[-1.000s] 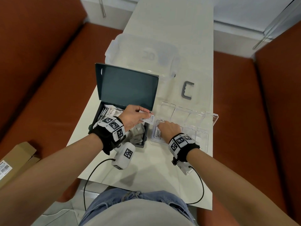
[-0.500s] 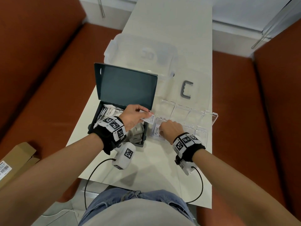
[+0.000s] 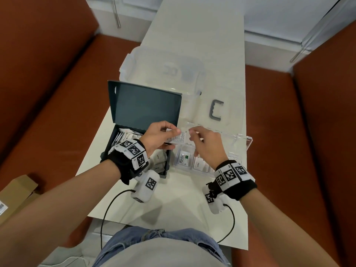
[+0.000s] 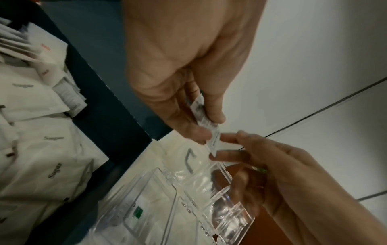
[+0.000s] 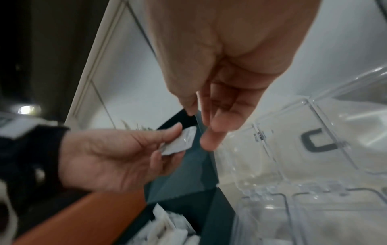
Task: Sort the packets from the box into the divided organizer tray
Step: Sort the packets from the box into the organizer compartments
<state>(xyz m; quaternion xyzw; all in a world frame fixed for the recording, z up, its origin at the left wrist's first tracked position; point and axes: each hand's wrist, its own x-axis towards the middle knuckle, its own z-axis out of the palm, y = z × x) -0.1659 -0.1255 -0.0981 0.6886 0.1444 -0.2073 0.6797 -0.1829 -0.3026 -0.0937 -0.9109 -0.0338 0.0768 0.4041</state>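
On the left of the white table (image 3: 194, 54), a dark box (image 3: 134, 112) was seen with its lid raised, and white sugar packets (image 4: 37, 132) were heaped inside it; above its right wall a small white packet (image 3: 176, 138) was pinched between the thumb and curled fingers of the left hand (image 3: 158, 136); the packet's free end was met by the right hand (image 3: 207, 145), whose thumb and forefinger were held slightly apart at either side of that end, though a firm grip could not be told from the wrist views; beneath the hands the clear divided organizer tray (image 3: 244, 140) was set just beside the box, and a Stevia packet (image 3: 184, 158) was seen lying in its near left compartment, with other white packets (image 3: 200, 164) in the next one to the right; beyond the tray a grey C-shaped handle (image 3: 215, 112) was seen on a clear lid.
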